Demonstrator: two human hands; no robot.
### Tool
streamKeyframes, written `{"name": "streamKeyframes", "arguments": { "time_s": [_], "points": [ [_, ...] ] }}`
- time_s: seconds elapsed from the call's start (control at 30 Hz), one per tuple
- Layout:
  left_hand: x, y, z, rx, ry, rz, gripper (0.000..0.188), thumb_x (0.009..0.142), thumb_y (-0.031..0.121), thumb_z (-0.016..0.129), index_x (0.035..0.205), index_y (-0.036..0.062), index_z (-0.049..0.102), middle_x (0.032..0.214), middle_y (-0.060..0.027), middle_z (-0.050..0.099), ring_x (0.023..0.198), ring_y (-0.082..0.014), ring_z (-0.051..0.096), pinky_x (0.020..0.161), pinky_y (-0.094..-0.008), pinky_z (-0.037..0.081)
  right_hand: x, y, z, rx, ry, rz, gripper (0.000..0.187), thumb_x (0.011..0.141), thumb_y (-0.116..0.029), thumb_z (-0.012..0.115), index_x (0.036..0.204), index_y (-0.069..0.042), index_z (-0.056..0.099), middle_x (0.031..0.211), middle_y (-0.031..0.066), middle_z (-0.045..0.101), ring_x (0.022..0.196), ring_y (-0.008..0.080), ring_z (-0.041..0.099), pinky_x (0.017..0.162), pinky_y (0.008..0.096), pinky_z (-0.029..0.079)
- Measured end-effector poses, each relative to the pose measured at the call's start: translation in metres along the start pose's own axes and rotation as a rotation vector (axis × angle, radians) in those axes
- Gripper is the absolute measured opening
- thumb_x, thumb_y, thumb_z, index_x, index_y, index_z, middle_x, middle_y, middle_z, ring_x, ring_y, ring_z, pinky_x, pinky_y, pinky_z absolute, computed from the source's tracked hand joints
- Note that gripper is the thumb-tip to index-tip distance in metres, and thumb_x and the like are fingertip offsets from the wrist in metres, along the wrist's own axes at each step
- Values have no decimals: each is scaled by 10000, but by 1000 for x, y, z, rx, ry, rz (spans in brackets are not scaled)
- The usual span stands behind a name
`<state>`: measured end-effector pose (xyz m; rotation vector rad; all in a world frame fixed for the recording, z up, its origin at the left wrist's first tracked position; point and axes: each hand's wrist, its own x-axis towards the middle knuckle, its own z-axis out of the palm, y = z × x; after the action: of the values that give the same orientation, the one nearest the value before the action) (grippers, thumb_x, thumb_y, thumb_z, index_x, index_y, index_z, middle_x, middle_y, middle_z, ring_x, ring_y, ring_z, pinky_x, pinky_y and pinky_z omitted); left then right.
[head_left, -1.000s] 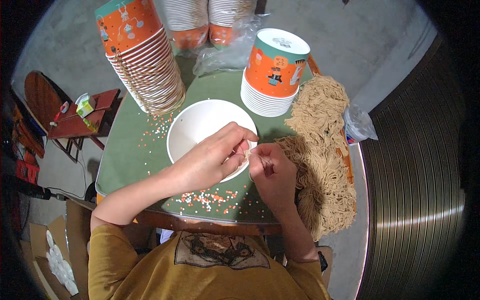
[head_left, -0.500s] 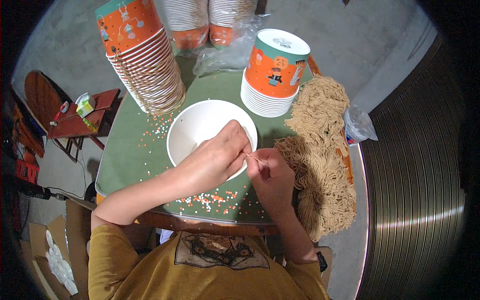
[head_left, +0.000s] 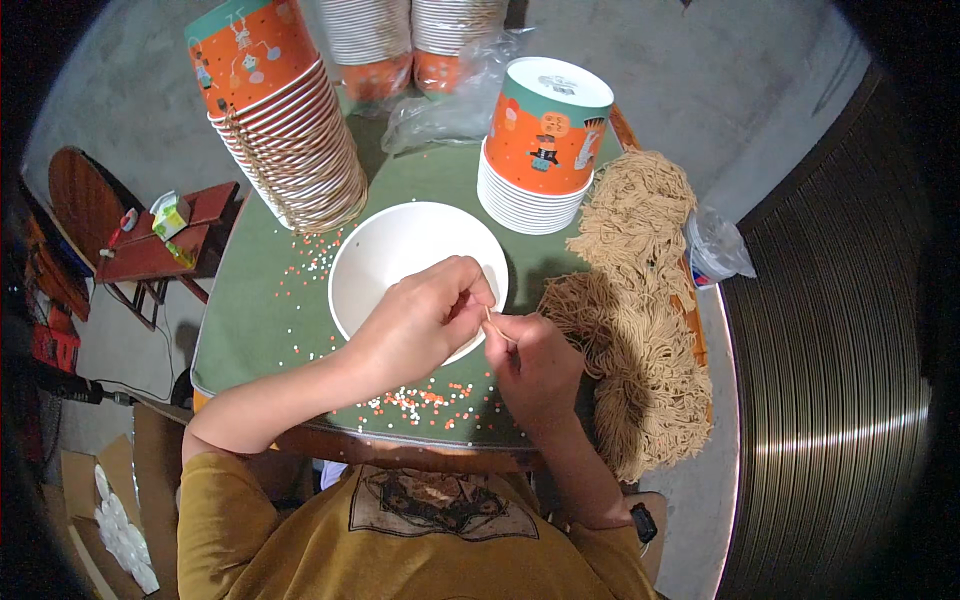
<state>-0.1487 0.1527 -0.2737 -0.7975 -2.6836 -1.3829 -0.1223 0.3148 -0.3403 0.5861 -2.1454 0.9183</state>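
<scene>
Two bare hands meet over the near right rim of a white paper tub, seen from above. The left forearm slants in from lower left; its left hand [head_left: 420, 312] is turned back-up and bent at the knuckles, with thumb and forefinger together on a short piece of beige cord [head_left: 498, 328]. The right hand [head_left: 540, 368] comes up from lower right, fingers curled, its thumb and forefinger clamped on the same cord. The cord spans the small gap between the two pinches, just beside the rim.

The one open tub [head_left: 400, 240] stands mouth up in the middle of a green tablecloth [head_left: 235, 340]. One small hole shows in its wall; the left hand hides part of the inside.

Four stacks of nested tubs stand farther back. The left stack [head_left: 265, 65] is upside down, orange and teal on top, with cord loops hanging along its rims. The right stack [head_left: 545, 140] is also upside down, its white base uppermost. Two more stacks [head_left: 370, 40] are behind, beside clear plastic [head_left: 430, 125].

One large heap of beige cord strands [head_left: 650, 340] fills the table's right edge. Orange and white dots, too many to count, lie scattered near the tub. On the floor at lower left, one cardboard box [head_left: 82, 470] holds several white rounded pieces [head_left: 118, 535].
</scene>
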Motion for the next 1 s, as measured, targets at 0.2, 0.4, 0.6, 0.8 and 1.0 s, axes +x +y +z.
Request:
{"name": "streamKeyframes", "arguments": {
  "time_s": [0.2, 0.4, 0.6, 0.8, 1.0],
  "points": [
    [0, 2, -2, 60, 12, 36, 64, 860, 62, 590, 877, 18, 548, 785, -88, 571, 690, -211, 572, 617, -323, 453, 2, 3, 1, -13, 65, -102, 298, 775, -73, 719, 1000, -97, 525, 765, 56, 587, 621, 233, 597, 505, 343, 483],
    [0, 6, -4, -35, -62, -93, 42, 866, 44, 596, 896, 29, 571, 816, -38, 599, 718, -117, 571, 621, -268, 457, 2, 2, 0, -26, 58, -120, 301, 779, -69, 714, 1014, -88, 528, 788, 64, 599, 637, 237, 606, 520, 340, 490],
    [2, 3, -3, -127, -52, -80, 50, 864, 36, 588, 907, 31, 562, 826, -10, 589, 778, -82, 546, 689, -246, 453, 2, -1, 0, -31, 55, -75, 300, 775, -80, 717, 1005, -106, 526, 791, 55, 599, 650, 237, 617, 525, 344, 496],
    [3, 2, -2, -203, -71, -91, 132, 857, 4, 585, 972, 46, 534, 845, 13, 553, 810, -67, 523, 748, -237, 446, 2, -4, -3, 155, 39, 111, 211, 813, -75, 675, 977, -88, 544, 821, 81, 620, 634, 238, 620, 541, 319, 505],
    [4, 3, -1, -289, -75, -63, 301, 868, -18, 574, 1138, 54, 465, 863, 1, 550, 826, -74, 531, 795, -258, 457, 8, -7, -10, 291, -66, 505, 163, 864, -123, 631, 996, -46, 577, 826, 84, 641, 606, 133, 605, 557, 285, 498]
  ]
}}
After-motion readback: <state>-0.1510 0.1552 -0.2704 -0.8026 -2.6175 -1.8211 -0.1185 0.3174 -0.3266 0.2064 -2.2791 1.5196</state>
